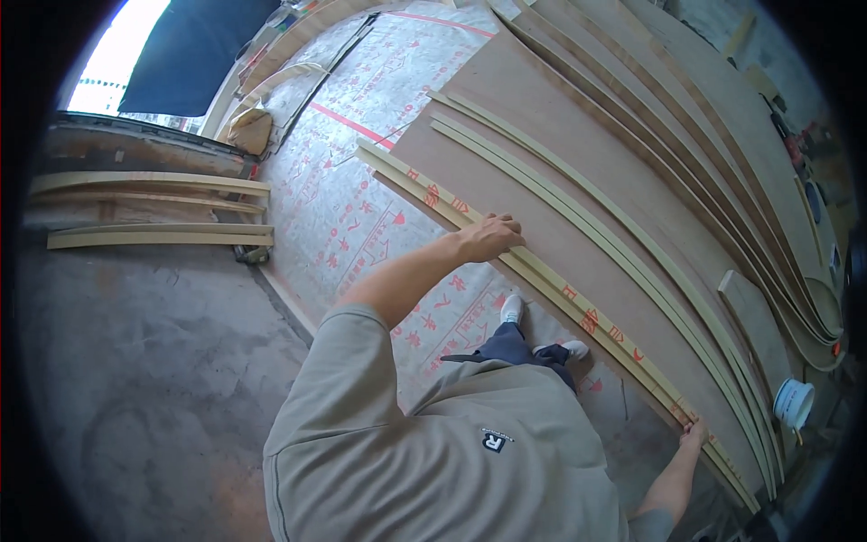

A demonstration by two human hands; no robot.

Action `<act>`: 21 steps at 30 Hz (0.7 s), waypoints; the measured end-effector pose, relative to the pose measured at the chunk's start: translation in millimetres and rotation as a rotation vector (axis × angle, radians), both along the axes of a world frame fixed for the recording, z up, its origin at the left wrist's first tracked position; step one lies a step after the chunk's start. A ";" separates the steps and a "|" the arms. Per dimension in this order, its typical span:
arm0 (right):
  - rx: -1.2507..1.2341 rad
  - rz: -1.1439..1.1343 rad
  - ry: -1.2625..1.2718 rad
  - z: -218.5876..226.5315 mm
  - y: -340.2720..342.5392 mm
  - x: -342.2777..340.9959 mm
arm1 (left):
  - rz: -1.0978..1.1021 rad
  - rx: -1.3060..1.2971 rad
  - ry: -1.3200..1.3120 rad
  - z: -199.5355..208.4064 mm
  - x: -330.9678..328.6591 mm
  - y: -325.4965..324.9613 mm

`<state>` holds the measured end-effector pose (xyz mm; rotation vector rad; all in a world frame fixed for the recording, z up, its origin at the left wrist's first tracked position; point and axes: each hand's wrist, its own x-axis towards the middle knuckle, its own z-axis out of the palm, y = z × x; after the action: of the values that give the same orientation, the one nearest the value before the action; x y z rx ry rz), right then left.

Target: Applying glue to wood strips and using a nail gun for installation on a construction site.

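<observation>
A long pale wooden strip (542, 276) with red printed marks runs slantwise in front of me, along the near edge of a large brown board (528, 176). It seems to be two narrow lengths side by side. My left hand (490, 237) is closed over its middle part, fingers curled down on the far side and the fingertips partly hidden. Farther right, my right hand (694, 432) pinches the strip near its right end. Beyond it, a pair of similar pale strips (578, 210) lies on the board.
More long, thin boards (664, 117) curve across the far side. A white bucket (794, 402) stands at the right by a small wooden panel (750, 321). Printed white sheeting (361, 244) covers the floor at the left, where several strips (163, 238) rest on a ledge.
</observation>
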<state>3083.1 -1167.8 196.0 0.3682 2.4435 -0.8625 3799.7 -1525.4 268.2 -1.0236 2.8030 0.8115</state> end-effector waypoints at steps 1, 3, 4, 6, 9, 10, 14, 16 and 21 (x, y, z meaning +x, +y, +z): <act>-0.031 -0.010 -0.004 -3.0 8.0 -3.7 | -0.014 0.003 -0.004 -2.1 -5.1 -2.4; -0.057 -0.023 -0.008 -2.0 16.8 -8.9 | -0.010 0.020 -0.013 -4.5 -9.7 -4.5; 0.149 0.127 0.090 3.1 17.4 -6.6 | -0.002 0.036 -0.026 -3.5 -11.2 -4.3; 0.363 0.466 0.377 12.8 20.8 10.7 | 0.007 0.049 0.009 0.2 -11.4 -3.9; 0.040 0.912 0.424 77.3 -27.2 116.9 | 0.024 0.010 0.009 -9.2 0.7 -2.3; 0.176 1.192 0.632 74.8 -15.0 118.9 | -0.002 -0.011 0.018 -11.6 -7.2 -8.0; 0.103 1.632 0.546 128.0 -82.3 198.3 | -0.034 -0.035 -0.075 33.3 -34.4 16.5; 0.139 1.682 0.533 124.8 -84.0 195.5 | -0.056 -0.116 -0.028 19.9 -43.9 23.5; 0.237 1.706 0.617 93.7 -83.7 184.9 | -0.139 -0.108 -0.024 22.0 -54.4 9.3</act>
<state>3268.0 -1251.5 289.6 -1.8565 2.1754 0.1548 3745.2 -1516.1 290.1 -0.8327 2.8861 0.6347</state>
